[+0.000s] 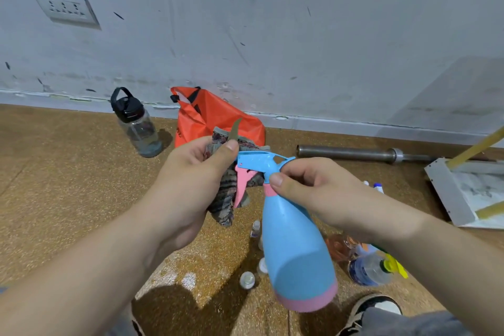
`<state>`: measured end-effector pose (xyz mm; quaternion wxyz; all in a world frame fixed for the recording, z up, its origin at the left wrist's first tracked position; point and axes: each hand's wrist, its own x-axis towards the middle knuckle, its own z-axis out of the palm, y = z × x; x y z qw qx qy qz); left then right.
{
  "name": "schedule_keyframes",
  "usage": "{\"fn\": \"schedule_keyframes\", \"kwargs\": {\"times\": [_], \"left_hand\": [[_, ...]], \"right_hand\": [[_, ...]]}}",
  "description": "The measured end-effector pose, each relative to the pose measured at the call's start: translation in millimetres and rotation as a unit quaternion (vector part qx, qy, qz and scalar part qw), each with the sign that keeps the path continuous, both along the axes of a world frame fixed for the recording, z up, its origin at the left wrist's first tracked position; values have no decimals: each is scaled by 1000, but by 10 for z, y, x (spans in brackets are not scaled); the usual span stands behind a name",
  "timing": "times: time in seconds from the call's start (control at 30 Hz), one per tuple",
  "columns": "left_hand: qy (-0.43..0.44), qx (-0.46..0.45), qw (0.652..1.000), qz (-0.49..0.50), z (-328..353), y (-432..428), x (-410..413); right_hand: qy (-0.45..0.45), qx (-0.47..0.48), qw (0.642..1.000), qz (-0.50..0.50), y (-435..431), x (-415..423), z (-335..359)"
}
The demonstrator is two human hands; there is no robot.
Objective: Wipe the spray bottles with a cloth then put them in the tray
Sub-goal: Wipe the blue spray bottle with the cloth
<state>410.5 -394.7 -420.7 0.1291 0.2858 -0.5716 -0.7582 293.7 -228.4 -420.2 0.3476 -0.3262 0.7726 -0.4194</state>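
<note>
Cloth (226,199) half hidden behind left hand (191,172).

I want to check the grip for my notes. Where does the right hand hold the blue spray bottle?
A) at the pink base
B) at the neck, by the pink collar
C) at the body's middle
B: the right hand pinches the blue spray bottle at its neck, thumb by the pink collar; the left hand holds the cloth.

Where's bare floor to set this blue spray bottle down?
Bare brown floor lies left of the clear black-lidded water bottle, and between the orange bag and the grey metal bar. Under the blue-and-pink spray bottle it is crowded with small bottles.
</note>
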Motion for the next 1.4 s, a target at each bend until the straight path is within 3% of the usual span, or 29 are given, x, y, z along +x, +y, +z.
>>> {"fn": "schedule_keyframes", "kwargs": {"times": [0.27,0.4,0.47,0.53,0.6,0.63,0.77,0.93,1.0,1.07,1.1,1.13,1.23,1.33,1.37,1.4], "left_hand": [[-38,-4,990,138,61,-61,-50],[-47,-122,986,108,26,157,26],[0,-206,977,60,-37,300,115],[55,-346,935,-48,-134,426,210],[53,-503,849,-155,-263,509,255],[39,-531,829,-173,-308,520,242],[-18,-517,848,-119,-354,426,155],[-68,-611,780,-115,-345,445,122],[-16,-563,819,-111,-352,357,128],[-6,-384,916,-114,-270,261,-3],[-57,-265,957,-106,-224,218,-134],[-148,-174,969,-96,-201,170,-278],[-240,-33,964,-112,-381,61,-426],[-302,-150,935,-110,-352,82,-567],[-275,-203,931,-127,-345,181,-478],[-188,-304,924,-133,-339,321,-300]], "right_hand": [[-120,-18,982,-143,-7,-115,-87],[-141,-52,970,-192,-12,-177,-128],[-134,-65,968,-202,-20,-203,-150],[-129,-76,968,-201,-35,-185,-182],[-127,-90,967,-200,-51,-147,-217],[-134,-103,965,-202,-54,-128,-223],[-114,-137,965,-191,-62,-75,-190],[-55,-171,969,-171,-105,97,-128],[-57,-186,967,-166,-132,132,-95],[-76,-201,963,-162,-138,126,-80],[-89,-204,961,-161,-132,113,-80],[-107,-204,960,-160,-121,97,-73],[-149,-179,960,-154,-91,46,-69],[-165,-154,957,-184,-103,-8,-91],[-170,-153,953,-199,-113,-15,-98],[-170,-153,950,-212,-124,-19,-110]]}}
